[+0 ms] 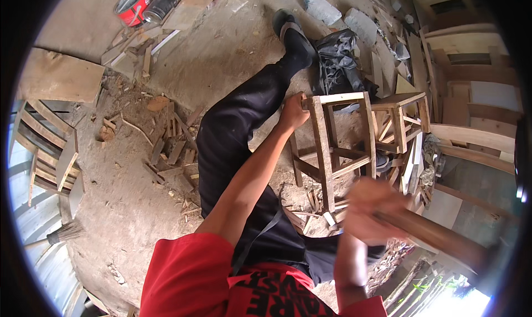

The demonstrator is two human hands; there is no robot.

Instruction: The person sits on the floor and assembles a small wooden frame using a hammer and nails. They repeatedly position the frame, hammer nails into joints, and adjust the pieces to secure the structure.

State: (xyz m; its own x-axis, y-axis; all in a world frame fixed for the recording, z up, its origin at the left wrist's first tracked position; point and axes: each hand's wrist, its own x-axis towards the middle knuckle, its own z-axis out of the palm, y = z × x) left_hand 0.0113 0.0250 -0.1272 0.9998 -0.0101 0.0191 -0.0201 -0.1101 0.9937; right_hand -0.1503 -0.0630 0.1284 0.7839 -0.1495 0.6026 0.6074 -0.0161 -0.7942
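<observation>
A bare wooden stool frame (322,151) stands on the ground between my legs, with legs, crossbars and a paler top rail. My left hand (295,113) is closed on its upper left corner; the fingertips are partly hidden. To the right, near the frame's lower end, my right hand (370,212) is raised and smeared by motion. It is wrapped round the wooden handle of a hammer (438,236). The handle slants down to the right, and its dark head end is blurred at the rim.
A second small wooden stool (400,117) stands just right of the frame. Beyond is a black plastic bag (337,59). Wood scraps (170,145) litter the ground at left. Paint cans (133,8) stand far left, a broom (64,233) near left. Planks (471,134) line the right side.
</observation>
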